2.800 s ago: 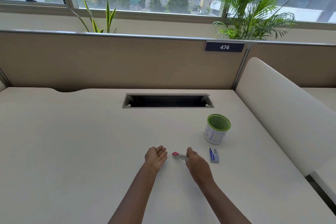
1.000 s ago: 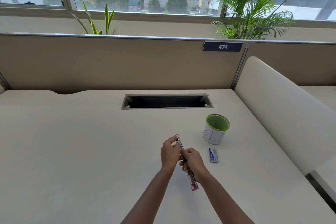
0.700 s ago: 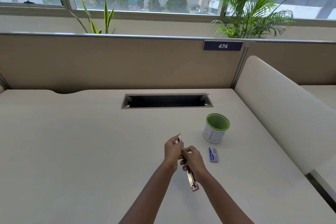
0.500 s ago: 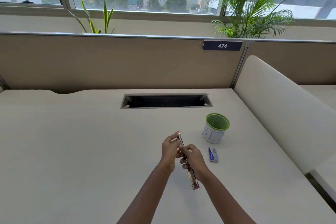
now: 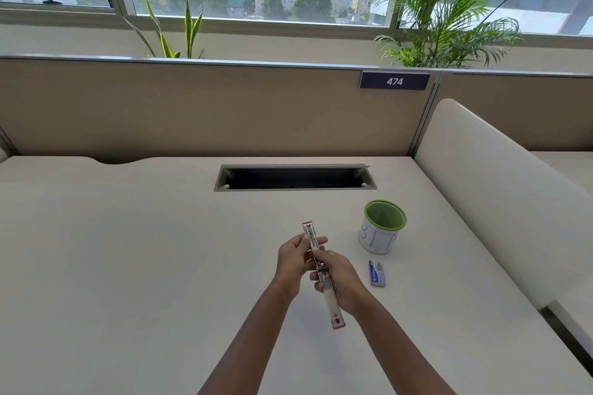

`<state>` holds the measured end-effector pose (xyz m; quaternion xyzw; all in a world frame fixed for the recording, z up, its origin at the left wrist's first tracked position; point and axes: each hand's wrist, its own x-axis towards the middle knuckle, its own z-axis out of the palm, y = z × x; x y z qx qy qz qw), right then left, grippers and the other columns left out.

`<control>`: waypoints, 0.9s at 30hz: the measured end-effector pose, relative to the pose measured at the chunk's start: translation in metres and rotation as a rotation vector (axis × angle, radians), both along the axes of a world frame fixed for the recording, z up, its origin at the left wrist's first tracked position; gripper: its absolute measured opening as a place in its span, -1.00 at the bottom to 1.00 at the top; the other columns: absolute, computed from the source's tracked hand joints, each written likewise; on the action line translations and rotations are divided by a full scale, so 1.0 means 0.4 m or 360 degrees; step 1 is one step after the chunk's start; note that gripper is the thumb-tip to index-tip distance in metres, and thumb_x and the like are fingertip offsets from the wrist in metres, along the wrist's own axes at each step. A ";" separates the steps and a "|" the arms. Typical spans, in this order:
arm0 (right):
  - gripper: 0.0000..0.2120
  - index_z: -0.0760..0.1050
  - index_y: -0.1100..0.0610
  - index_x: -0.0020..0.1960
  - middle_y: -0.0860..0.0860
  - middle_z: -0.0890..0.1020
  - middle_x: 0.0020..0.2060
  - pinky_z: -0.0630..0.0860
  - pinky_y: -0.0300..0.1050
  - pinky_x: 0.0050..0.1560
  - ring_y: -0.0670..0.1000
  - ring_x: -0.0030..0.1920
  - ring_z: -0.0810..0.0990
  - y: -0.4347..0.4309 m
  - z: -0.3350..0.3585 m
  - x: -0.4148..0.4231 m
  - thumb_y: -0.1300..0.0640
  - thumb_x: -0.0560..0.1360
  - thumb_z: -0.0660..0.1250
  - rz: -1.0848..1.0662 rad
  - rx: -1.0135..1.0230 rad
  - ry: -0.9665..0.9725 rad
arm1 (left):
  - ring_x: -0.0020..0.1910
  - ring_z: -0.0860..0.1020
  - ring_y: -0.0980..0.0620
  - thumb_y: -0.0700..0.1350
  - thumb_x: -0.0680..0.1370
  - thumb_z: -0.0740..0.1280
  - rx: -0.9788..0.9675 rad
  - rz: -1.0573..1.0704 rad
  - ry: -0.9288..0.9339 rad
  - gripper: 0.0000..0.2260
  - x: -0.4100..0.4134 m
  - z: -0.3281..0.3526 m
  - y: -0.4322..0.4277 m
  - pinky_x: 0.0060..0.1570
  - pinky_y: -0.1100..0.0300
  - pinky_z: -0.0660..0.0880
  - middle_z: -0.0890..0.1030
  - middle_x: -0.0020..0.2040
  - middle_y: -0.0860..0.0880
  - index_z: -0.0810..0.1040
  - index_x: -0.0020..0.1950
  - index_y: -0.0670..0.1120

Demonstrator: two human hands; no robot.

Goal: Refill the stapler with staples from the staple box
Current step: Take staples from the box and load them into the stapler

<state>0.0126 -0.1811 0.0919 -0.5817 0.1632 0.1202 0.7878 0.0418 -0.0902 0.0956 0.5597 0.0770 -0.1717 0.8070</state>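
Pink at both ends and bare metal between, the stapler (image 5: 322,271) is swung open into one long strip, held above the desk (image 5: 128,266) with its near end pointing back at the person. The right hand (image 5: 343,282) curls round the near half, and the left hand (image 5: 293,261) pinches the far half between thumb and fingers. Just right of the right hand, the blue staple box (image 5: 377,272) lies flat on the desk, untouched. Beyond it stands a green-rimmed cup (image 5: 382,228). Farther off is a dark cable slot (image 5: 295,177), then a tan partition (image 5: 192,106) with a "474" plate (image 5: 394,81), then plants (image 5: 449,9) at the window.
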 end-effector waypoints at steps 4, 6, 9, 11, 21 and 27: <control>-0.81 0.46 0.19 -0.16 0.05 0.53 -0.41 0.44 -0.29 -0.52 -0.08 -0.50 0.50 0.000 0.006 0.003 0.13 0.57 0.18 0.0061 -0.0039 -0.0049 | -0.27 0.61 0.08 -0.17 0.63 0.11 -0.0148 -0.0043 0.0148 -0.78 0.004 0.002 0.006 -0.53 0.35 0.48 0.62 -0.15 -0.07 0.54 0.06 -0.18; -0.80 0.48 0.18 -0.19 0.05 0.56 -0.41 0.55 -0.24 -0.45 -0.08 -0.50 0.54 0.000 0.006 0.006 0.11 0.55 0.22 0.0031 -0.0191 -0.0069 | -0.40 0.61 0.12 -0.16 0.63 0.12 -0.0194 -0.0034 0.0192 -0.77 0.004 0.002 0.005 -0.61 0.37 0.40 0.60 -0.19 -0.07 0.57 0.01 -0.16; -0.77 0.50 0.13 -0.27 0.04 0.59 -0.41 0.57 -0.25 -0.35 -0.07 -0.47 0.56 -0.002 0.003 0.007 0.07 0.52 0.28 -0.0056 -0.0694 -0.0196 | -0.32 0.58 0.08 -0.17 0.64 0.09 -0.0285 -0.0002 0.0189 -0.75 0.004 0.001 0.002 -0.50 0.30 0.47 0.58 -0.24 -0.04 0.56 -0.02 -0.15; -0.75 0.50 0.11 -0.32 0.02 0.60 -0.41 0.51 -0.28 -0.33 -0.06 -0.41 0.56 0.000 0.002 0.006 0.04 0.50 0.31 -0.0113 -0.1129 -0.0344 | -0.32 0.60 0.08 -0.20 0.64 0.08 -0.0328 0.0021 0.0196 -0.73 0.004 0.004 0.000 -0.40 0.28 0.53 0.58 -0.23 -0.05 0.56 -0.06 -0.15; -0.82 0.51 0.22 -0.19 0.12 0.63 -0.25 0.55 -0.05 -0.20 0.04 -0.25 0.58 0.000 0.030 0.021 0.10 0.45 0.37 -0.0424 -0.1557 -0.0661 | -0.42 0.61 0.06 -0.20 0.63 0.11 -0.0296 0.0002 0.0191 -0.76 0.006 0.010 0.011 -0.39 0.19 0.55 0.65 -0.40 0.01 0.55 -0.09 -0.13; -0.86 0.51 0.21 -0.14 0.14 0.63 -0.19 0.50 -0.15 -0.20 0.02 -0.20 0.56 0.001 0.040 0.039 0.14 0.43 0.40 -0.0420 -0.1484 -0.0653 | -0.53 0.61 0.10 -0.21 0.62 0.13 -0.0343 -0.0037 0.0194 -0.79 -0.007 0.012 0.010 -0.51 0.28 0.55 0.64 -0.48 0.01 0.54 -0.10 -0.17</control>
